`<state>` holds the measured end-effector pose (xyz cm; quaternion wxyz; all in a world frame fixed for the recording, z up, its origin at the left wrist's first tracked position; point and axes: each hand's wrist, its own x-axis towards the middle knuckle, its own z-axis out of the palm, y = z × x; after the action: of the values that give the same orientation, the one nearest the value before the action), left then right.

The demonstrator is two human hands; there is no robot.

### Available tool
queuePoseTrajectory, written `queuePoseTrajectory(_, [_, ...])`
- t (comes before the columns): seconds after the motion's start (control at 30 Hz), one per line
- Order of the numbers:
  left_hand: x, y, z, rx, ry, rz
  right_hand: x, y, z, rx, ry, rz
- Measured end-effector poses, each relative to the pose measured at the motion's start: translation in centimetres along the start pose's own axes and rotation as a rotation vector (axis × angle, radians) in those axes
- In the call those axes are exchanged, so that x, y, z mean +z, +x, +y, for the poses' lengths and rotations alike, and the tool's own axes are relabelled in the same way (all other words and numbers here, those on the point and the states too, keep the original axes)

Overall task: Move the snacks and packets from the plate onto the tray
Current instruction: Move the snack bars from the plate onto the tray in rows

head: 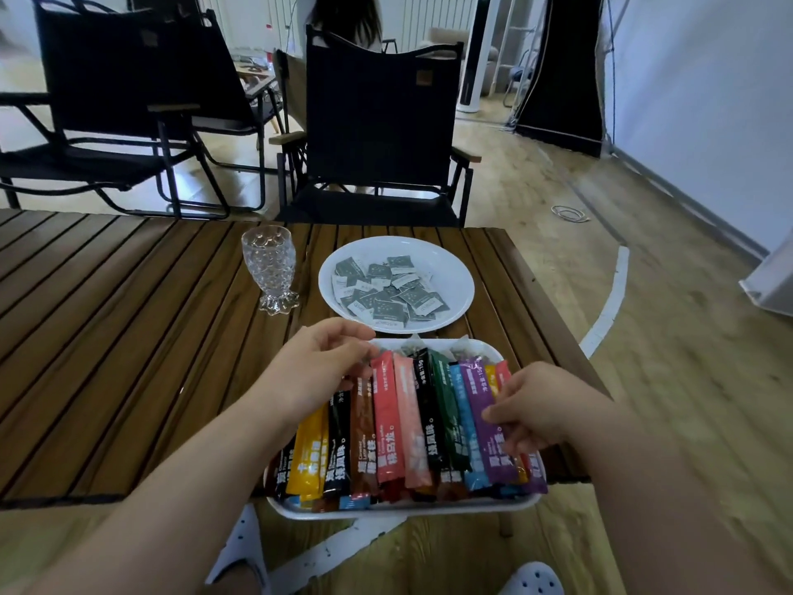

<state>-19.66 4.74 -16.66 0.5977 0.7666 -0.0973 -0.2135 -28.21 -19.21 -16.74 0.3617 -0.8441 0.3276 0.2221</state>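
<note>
Left hand (322,362) and right hand (536,410) pinch stick packets (399,418) on the tray (403,508), probably squaring the row; the plate (455,268) stays full.

Left hand (317,362), right hand (541,406), fingers curled

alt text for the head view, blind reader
The left hand and right hand touch a row of colourful stick packets filling a white tray at the near edge of a slatted wooden table. Behind it, a white plate holds small grey sachets, with a glass to its left.
</note>
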Motion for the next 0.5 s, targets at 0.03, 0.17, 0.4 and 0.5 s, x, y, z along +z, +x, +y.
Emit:
queuePoseTrajectory(0.03, [0.2, 0.0, -0.1, 0.000, 0.001, -0.002, -0.1, 0.1, -0.1, 0.014, 0.003, 0.012])
queuePoseTrajectory(0.17, [0.9, 0.1, -0.7, -0.020, 0.043, -0.008, 0.0, 0.6, 0.1, 0.015, -0.044, 0.049])
queuePoseTrajectory(0.4, [4.4, -1.4, -3.5, 0.284, 0.934, 0.071, 1.8, 1.6, 0.9, -0.166, -0.152, 0.505])
queuePoseTrajectory(0.5, [5.6, -1.7, -5.7, 0.117, 1.174, 0.020, 5.8, 1.7, 0.8, -0.282, -0.188, 0.560])
